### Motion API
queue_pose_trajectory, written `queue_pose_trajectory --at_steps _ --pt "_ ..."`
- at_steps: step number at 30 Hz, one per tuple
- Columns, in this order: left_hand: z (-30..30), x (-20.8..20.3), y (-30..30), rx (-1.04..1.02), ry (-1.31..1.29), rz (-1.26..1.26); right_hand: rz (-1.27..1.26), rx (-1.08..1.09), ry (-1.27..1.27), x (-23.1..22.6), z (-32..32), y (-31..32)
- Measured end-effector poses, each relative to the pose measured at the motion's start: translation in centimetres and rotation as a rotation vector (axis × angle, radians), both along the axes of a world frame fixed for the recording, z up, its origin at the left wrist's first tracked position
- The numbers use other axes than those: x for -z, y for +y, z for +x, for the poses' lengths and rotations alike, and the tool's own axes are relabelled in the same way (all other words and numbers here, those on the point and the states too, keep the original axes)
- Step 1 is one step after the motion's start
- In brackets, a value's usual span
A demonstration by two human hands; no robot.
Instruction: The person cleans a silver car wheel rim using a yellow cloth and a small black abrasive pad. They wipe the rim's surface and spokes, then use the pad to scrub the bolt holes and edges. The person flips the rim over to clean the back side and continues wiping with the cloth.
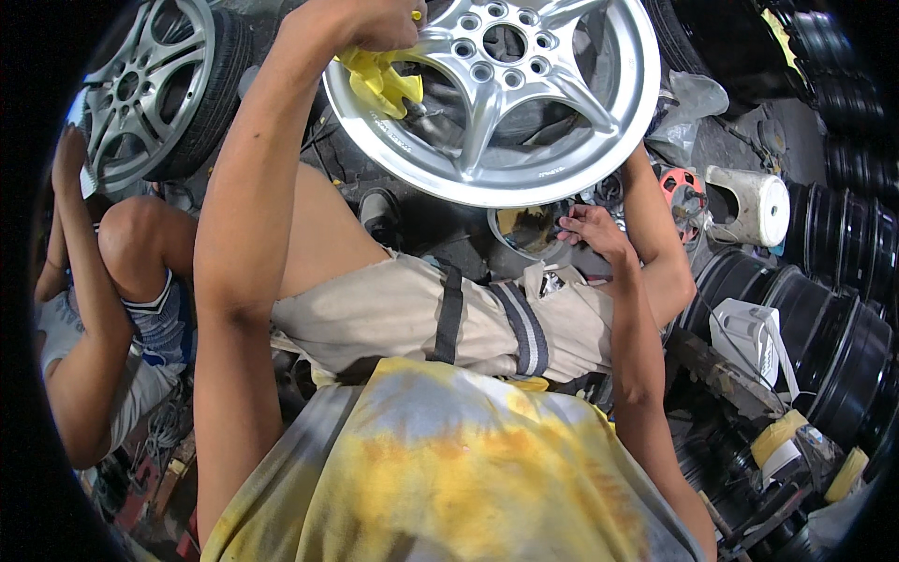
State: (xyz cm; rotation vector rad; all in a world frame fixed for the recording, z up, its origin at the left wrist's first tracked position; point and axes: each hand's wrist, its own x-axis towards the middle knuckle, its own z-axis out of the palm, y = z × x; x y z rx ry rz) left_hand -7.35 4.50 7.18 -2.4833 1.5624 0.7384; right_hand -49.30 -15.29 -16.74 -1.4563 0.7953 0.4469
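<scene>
A silver alloy wheel rim point(473, 136) with wide spokes and a ring of bolt holes stands tilted in front of me. My left hand point(379, 23) is closed at its upper left edge, gripping a yellow cloth point(379, 82) whose loose ends hang over the rim's lip. Below the wheel sits a small round tub point(503, 245) with murky, brownish-yellow contents. At the tub's right edge is my right hand point(597, 230), its fingers drawn together around something small and dark that I cannot make out.
On the left, another person's arm point(94, 272) reaches toward a second silver wheel with a tire point(150, 94). Stacked black rims point(805, 328) line the right side. Near them are a white bucket point(749, 206), a red reel point(682, 192) and a white plastic container point(744, 337).
</scene>
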Motion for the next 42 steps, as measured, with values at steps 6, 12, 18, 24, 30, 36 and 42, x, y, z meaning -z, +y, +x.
queue_pose_trajectory --at_steps 6,12,18,24,30,36,42 --pt "-0.1 -0.2 -0.3 -0.005 -0.024 0.032 0.121 -0.006 -0.053 -1.1 -0.8 -0.6" --pt "-0.4 -0.7 -0.5 0.007 -0.021 0.056 -0.004 -0.033 0.023 -1.6 -0.3 -0.5" --pt "-0.1 -0.1 -0.1 -0.041 0.002 0.014 -0.238 -0.150 0.070 -2.1 1.0 1.9" --pt "0.1 -0.2 -0.1 0.014 0.003 0.009 -0.212 0.174 -0.089 -0.6 0.3 2.4" --pt "0.4 0.3 0.2 0.023 -0.017 -0.020 -0.838 -0.226 -0.098 -2.5 1.7 3.5" --pt "0.1 0.0 -0.2 0.025 -0.040 0.025 -1.152 -0.481 -0.158 -1.7 2.7 6.5" --pt "-0.1 -0.8 0.0 0.009 0.002 0.003 -1.082 -0.935 -0.029 4.8 1.6 7.7"
